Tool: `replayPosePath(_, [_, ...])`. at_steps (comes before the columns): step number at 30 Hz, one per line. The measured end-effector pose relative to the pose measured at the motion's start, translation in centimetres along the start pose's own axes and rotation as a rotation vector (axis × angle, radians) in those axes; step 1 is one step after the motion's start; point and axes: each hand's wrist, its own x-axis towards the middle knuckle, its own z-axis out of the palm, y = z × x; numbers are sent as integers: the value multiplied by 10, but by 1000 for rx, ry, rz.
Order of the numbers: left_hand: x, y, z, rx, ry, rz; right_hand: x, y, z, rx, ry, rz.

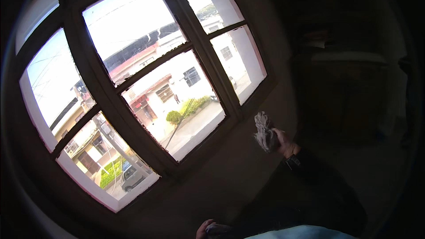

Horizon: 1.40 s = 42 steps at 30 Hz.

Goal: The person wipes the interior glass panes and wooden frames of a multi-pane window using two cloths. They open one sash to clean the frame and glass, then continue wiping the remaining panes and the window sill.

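My right hand [283, 142] is raised near the lower right corner of the window and grips a crumpled grey rag [264, 132]. The rag bunches out past the fingers, apart from the frame. A dark sleeve and a dark wristwatch [293, 162] show behind this hand. Low at the bottom edge, my left hand [203, 229] is partly cut off by the picture. Its fingers curl around a small grey bundle [217, 228], too dark to name surely. Before me stands a window with a dark frame [201, 53] and several glass panes [132, 23].
Dark flecks line the pane edges. The wall [212, 179] below the window is in deep shadow. At the right stands a dark piece of furniture [342, 96] with a pale top edge. Outside are houses, a utility pole [114, 142] and a parked car [132, 176].
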Motion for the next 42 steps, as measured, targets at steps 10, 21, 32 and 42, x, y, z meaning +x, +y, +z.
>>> replayPosePath(10, [96, 17, 188, 20, -241, 4, 102, -121, -72, -214, -53, 244])
replayPosePath(21, [208, 125, 334, 238, -22, 579, 236, -286, 147, -686, -546, -456])
replayPosePath(32, [302, 222, 458, 1274, 600, 1274, 333, -344, 260, -1195, -653, -1988])
replayPosePath(42, [303, 222, 478, 1489, 845, 1334, 431, -378, 364, -806, -642, -2556])
